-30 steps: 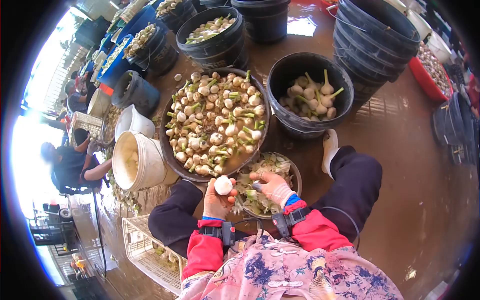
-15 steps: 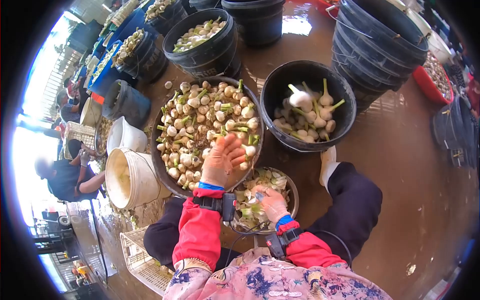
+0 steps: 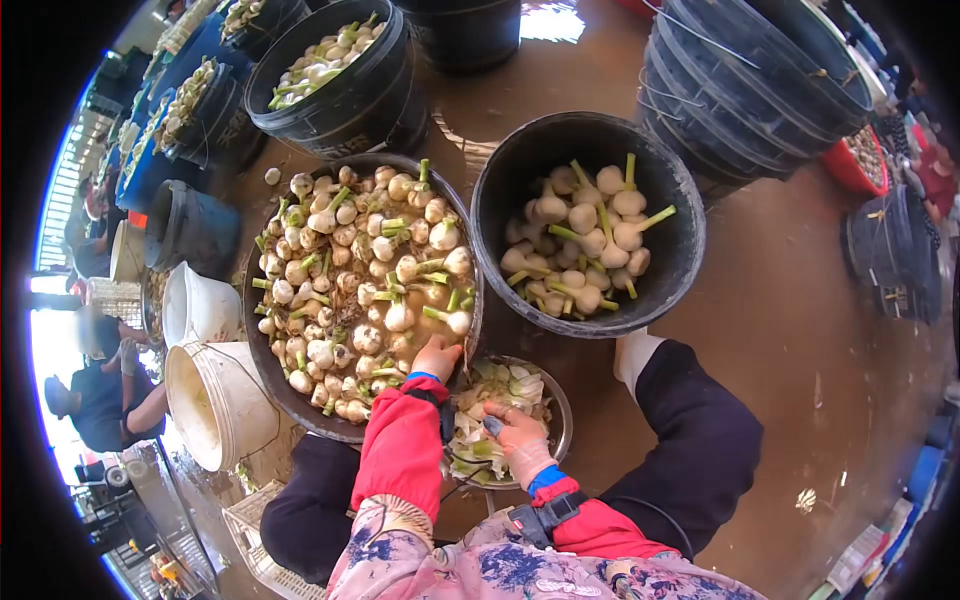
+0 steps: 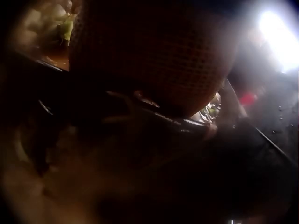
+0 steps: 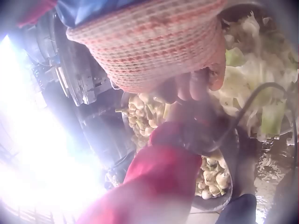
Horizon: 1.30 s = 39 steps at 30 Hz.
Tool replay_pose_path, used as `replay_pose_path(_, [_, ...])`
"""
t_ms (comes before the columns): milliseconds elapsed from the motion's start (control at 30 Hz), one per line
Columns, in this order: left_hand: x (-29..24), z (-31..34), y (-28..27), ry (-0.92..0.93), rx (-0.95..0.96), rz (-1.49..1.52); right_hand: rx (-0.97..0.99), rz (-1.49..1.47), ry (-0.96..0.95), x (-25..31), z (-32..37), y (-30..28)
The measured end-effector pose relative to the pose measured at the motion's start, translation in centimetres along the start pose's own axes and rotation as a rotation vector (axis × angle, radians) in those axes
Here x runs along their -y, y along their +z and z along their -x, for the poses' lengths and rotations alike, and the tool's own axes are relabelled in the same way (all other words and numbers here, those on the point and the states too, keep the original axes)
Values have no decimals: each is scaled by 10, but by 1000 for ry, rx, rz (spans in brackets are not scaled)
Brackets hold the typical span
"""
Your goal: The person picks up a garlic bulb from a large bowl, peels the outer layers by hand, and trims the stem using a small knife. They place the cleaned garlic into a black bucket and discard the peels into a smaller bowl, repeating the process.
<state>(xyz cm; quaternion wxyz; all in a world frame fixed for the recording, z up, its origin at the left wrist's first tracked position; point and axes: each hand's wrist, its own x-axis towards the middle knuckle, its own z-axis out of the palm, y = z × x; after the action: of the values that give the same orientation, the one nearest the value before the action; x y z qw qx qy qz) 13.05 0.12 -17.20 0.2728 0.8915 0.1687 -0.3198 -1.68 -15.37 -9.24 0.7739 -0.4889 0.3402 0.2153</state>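
Observation:
In the head view my left hand (image 3: 437, 357), in an orange-and-white glove, reaches to the near right edge of a wide dark basin (image 3: 262, 375). The basin holds many garlic bulbs (image 3: 367, 338) with cut green stems, some in brown water. Those left fingertips are hidden, and I cannot tell whether they hold a bulb. My right hand (image 3: 520, 440) hovers above a metal bowl (image 3: 566, 425) of garlic peelings (image 3: 505, 400), fingers loosely bent, a grey cover on the thumb. Beyond it, a black bucket (image 3: 690, 262) contains cleaner bulbs (image 3: 590, 238) with stems.
Stacked black buckets (image 3: 745, 90) stand at the upper right. White buckets (image 3: 225, 405) are left of the basin, near another black bucket (image 3: 365, 105) of garlic. A plastic crate (image 3: 262, 545) sits by my left leg. Another person (image 3: 105, 395) works at the far left.
My left hand has let go of a white garlic bulb, seen blurred over the black bucket half a second ago, then moved down to the basin's near edge. My right hand stays over the peelings.

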Motion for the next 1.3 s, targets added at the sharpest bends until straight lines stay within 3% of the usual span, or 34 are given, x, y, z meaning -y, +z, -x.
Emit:
replay_pose_path(67, [16,4,2,96,159,243,-15,39,14,15,6,2])
replay_pose_path(100, [1,38,-14,216,113,286,-23,82,29,18,10,4])
replay_pose_path(167, [-30,98,-49,130,136,238,-25,3,-13,16,14,7])
replay_pose_path(233, [-28,141,-59,267,216,651,-92,36,-135,38,28,14])
replay_pose_path(267, [-25,157,-60,323,186,668,-88,-25,-118,46,34,17])
replay_pose_path(300, [-21,167,-54,421,94,684,-25,-131,-125,45,35,20])
replay_pose_path(367, [-12,192,-48,369,205,801,95,-94,-170,45,42,22])
replay_pose_path(433, [-11,216,-41,382,87,687,129,-75,-174,46,51,26])
replay_pose_path(500, [-6,226,-32,526,-199,300,162,-56,-184,46,59,26])
replay_pose_path(533, [-7,234,-30,535,-205,298,185,0,-186,45,61,26])
replay_pose_path(600, [-14,251,-27,524,-422,7,212,55,-197,42,64,26])
replay_pose_path(700, [-31,269,-34,478,-400,-221,180,195,-215,39,65,25])
replay_pose_path(767, [-21,265,-29,541,-395,-266,75,566,-259,39,63,20])
replay_pose_path(833, [-21,259,-30,622,-213,506,82,525,-276,57,84,20])
replay_pose_path(867, [-14,262,-34,349,40,930,193,235,-269,53,81,19])
replay_pose_path(900, [-14,264,-40,187,175,1275,301,-56,-257,55,82,19])
replay_pose_path(967, [-6,263,-43,222,380,1496,334,-87,-227,60,85,17])
replay_pose_path(1000, [-6,264,-43,222,378,1495,354,-69,-263,61,87,16])
replay_pose_path(1067, [-7,265,-41,182,185,1275,373,-51,-299,61,87,15])
replay_pose_path(1100, [-4,262,-35,181,186,1273,319,139,-338,59,85,15])
replay_pose_path(1133, [4,256,-26,354,27,990,261,329,-374,60,86,15])
replay_pose_path(1167, [12,248,-17,513,-126,696,259,325,-374,62,87,14])
replay_pose_path(1200, [4,250,-17,591,-213,595,220,420,-358,69,93,15])
replay_pose_path(1233, [0,255,-20,591,-213,592,181,515,-342,73,97,16])
replay_pose_path(1267, [-2,260,-23,394,-7,1006,182,514,-344,69,93,16])
replay_pose_path(1300, [-13,269,-31,168,210,1402,210,304,-357,64,90,18])
